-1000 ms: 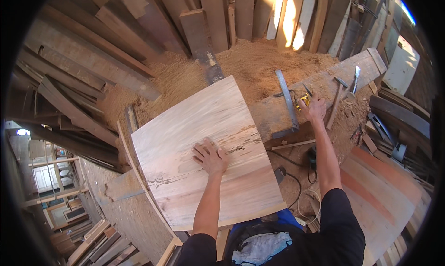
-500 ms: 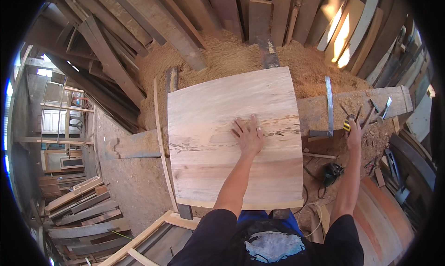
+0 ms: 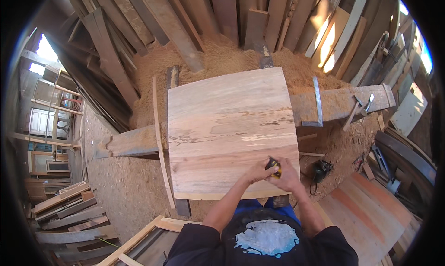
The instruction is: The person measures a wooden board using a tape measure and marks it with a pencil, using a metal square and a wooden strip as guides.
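A black and yellow tape measure (image 3: 273, 167) is between my two hands, over the near right part of a wide wooden panel (image 3: 222, 131). The fingers of my left hand (image 3: 258, 172) are closed at its left side. Round its right side my right hand (image 3: 289, 176) is wrapped. Any blade pulled from the case is hidden by my fingers. Pale wood with dark flecks and a reddish band near the front makes up the panel, which lies flat across a beam.
A steel square (image 3: 317, 101) and a hammer (image 3: 368, 103) rest on the beam (image 3: 343, 103) at right. A thin wood strip (image 3: 161, 141) runs along the panel's left edge. Planks (image 3: 255, 29) lean behind the sawdust. A dark power tool (image 3: 321, 170) sits on the floor at right.
My right hand has brought the tape measure from the beam at right to the panel's near side. My left hand has left the panel's middle and drawn back to meet it.
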